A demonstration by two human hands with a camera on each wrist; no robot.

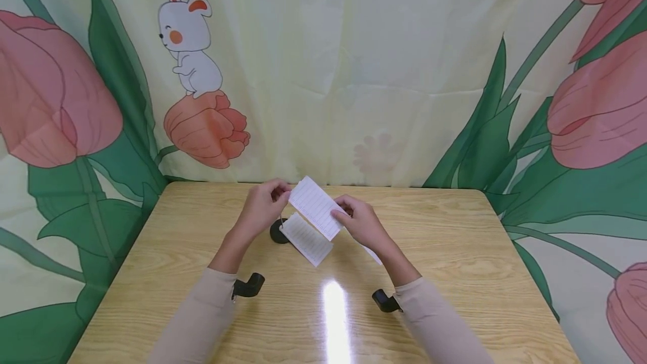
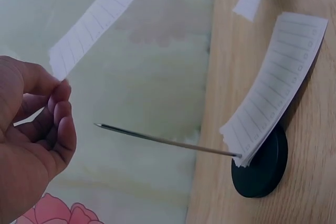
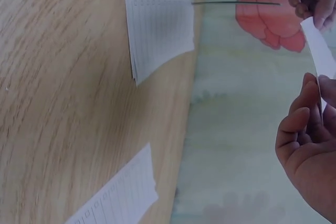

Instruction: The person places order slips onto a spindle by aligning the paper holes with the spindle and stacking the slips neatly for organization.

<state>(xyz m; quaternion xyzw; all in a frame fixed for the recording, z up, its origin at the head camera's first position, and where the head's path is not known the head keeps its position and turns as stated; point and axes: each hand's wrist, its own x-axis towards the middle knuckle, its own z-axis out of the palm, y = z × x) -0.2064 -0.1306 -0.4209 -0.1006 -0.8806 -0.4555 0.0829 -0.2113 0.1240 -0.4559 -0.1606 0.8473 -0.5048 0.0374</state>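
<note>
Between both hands, above the table, is a lined paper sheet. My left hand pinches its left corner between thumb and fingertips. The right hand grips the opposite end, thumb on top and fingers behind. Below stands a bill spike with a round black base and a thin upright metal rod. Several lined sheets are stuck on the rod and rest low at the base. In the left wrist view the held sheet is higher than the rod's pointed tip.
Another lined sheet lies on the wooden table, partly hidden by the right forearm in the head view. A curtain printed with tulips and a rabbit hangs behind the table's far edge. Black wrist-camera mounts stick out by both sleeves.
</note>
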